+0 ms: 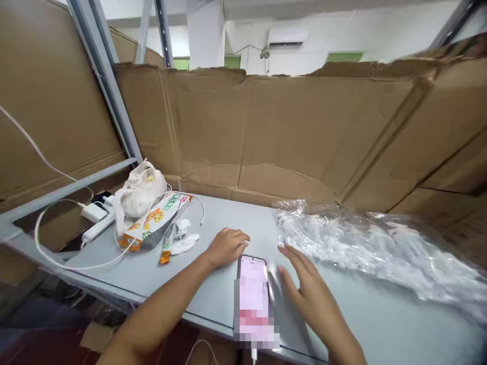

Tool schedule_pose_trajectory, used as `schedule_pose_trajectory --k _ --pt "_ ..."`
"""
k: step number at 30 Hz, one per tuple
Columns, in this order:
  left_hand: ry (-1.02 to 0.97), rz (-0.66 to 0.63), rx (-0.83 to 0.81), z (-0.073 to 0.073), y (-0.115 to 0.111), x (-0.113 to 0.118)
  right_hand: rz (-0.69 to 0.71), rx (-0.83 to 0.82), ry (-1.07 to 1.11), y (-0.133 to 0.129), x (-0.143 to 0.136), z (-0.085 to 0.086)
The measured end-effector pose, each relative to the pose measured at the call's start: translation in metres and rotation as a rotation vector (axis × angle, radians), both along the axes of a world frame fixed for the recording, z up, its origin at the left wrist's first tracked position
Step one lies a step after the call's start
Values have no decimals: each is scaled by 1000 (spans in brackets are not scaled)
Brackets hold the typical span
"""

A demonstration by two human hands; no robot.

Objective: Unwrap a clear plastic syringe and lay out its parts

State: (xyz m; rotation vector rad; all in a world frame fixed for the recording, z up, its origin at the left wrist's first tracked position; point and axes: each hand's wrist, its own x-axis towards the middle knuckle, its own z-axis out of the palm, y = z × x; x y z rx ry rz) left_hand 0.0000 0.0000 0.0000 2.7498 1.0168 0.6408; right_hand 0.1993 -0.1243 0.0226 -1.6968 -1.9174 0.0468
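We record, by size: a pale grey flat tabletop (236, 213) walled by brown corrugated cardboard sheets (297, 132); a long crinkled clear plastic bag of white pieces (365, 243) lying along its right side; a printed snack packet (155, 223) at the left; a pink-screened smartphone (253, 299) lying flat near the front edge. Our left hand (226, 247) rests loosely curled, empty, just left of the phone's top; our right hand (304, 289) hovers fingers spread, empty, just right of it.
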Motion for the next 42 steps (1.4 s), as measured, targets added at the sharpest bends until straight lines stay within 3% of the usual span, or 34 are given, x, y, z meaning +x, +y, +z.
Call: schedule_pose_trajectory --k 6,10,13,16,19,23,26,32,37,42 --pt "-11 -13 -3 -2 0 -1 77 -135 -124 22 13 31" --pt "-21 -15 4 -4 1 -1 146 -284 -200 32 12 33" --pt "-24 -18 -2 -5 1 -1 130 -278 -236 44 16 28" --pt "-26 -14 -11 -5 1 -2 -15 -170 -258 56 27 20" --pt "-29 -8 -11 -5 1 -2 -275 -81 -285 64 47 14" --pt "-31 -8 4 -6 2 -2 -588 -140 -300 67 77 12" --pt "-31 -8 8 -7 2 -2 -669 -210 -258 68 88 11" --pt "-35 2 2 -5 1 -2 -680 -240 -308 71 89 5" --pt "-29 1 -7 -4 1 -2 -579 -232 -397 74 88 -2" --pt "-21 2 -13 -4 0 -1 -509 -230 -341 76 87 -2"
